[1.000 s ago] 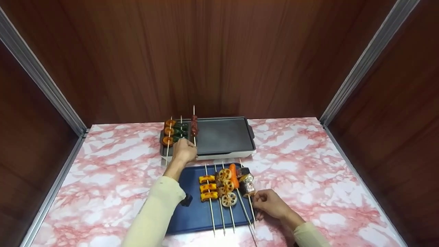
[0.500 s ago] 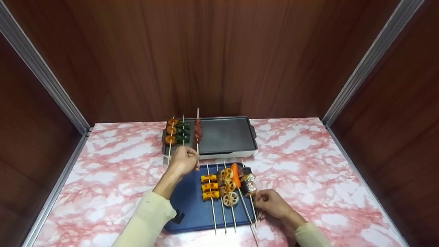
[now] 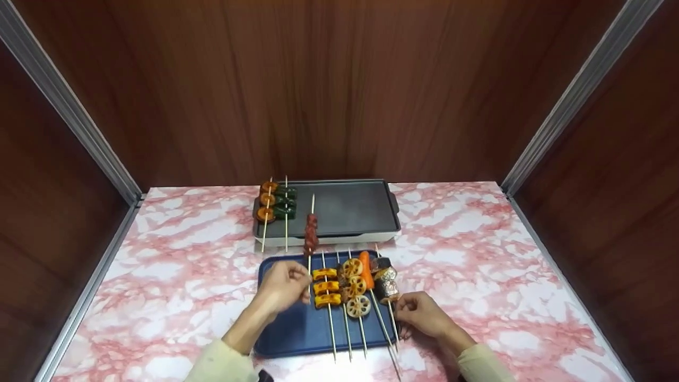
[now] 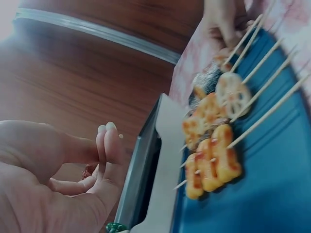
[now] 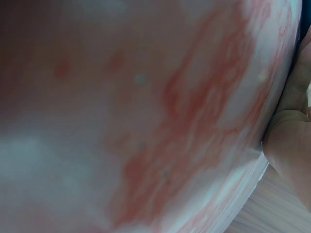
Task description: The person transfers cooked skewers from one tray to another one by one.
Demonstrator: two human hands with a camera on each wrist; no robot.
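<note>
My left hand (image 3: pixel 280 289) pinches the stick of a red meat skewer (image 3: pixel 311 233) between thumb and fingers, above the left part of the blue tray (image 3: pixel 292 331). The meat hangs over the front edge of the dark griddle (image 3: pixel 350 209). In the left wrist view, the left hand (image 4: pixel 73 179) hides most of this skewer. My right hand (image 3: pixel 424 317) grips the tray's right rim with curled fingers, close to a skewer of dark silvery chunks (image 3: pixel 386 284). On the tray also lie a yellow-piece skewer (image 3: pixel 327 287), a lotus root skewer (image 3: pixel 357 289) and an orange sausage-like skewer (image 3: pixel 366 270).
On the griddle's left side lie a skewer of round orange slices (image 3: pixel 267 199) and a green pepper-like skewer (image 3: pixel 286 204). A brown skewer is partly hidden under the lotus root. Wooden panels (image 3: pixel 339 90) enclose the pink marbled table (image 3: pixel 467 239).
My left hand has drawn the red meat skewer back from the griddle, toward me and slightly right, over the tray. The right hand has stayed at the tray's edge.
</note>
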